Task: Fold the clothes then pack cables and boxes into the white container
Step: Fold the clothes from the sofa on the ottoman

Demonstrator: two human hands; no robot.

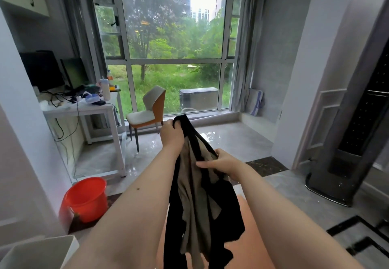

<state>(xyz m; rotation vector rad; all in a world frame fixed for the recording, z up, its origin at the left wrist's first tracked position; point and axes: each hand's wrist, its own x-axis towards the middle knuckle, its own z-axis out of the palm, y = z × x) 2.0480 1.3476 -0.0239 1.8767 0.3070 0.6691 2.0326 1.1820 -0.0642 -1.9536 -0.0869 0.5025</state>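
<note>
A black and beige garment (pixel 200 201) hangs in the air in front of me, bunched and creased. My left hand (pixel 171 135) is closed around its top black edge and holds it high. My right hand (pixel 221 162) grips the cloth lower down on its right side, with the thumb stretched along the fabric. The lower part of the garment dangles over an orange surface (pixel 250 222) below my arms. A white container (pixel 42 252) shows at the bottom left corner, only partly in view.
A red bucket (pixel 85 199) stands on the floor at the left. Beyond it a white desk (pixel 84 108) carries cables, bottles and monitors. An orange and white chair (pixel 149 111) faces the large window. A tall dark appliance (pixel 345 153) stands at the right.
</note>
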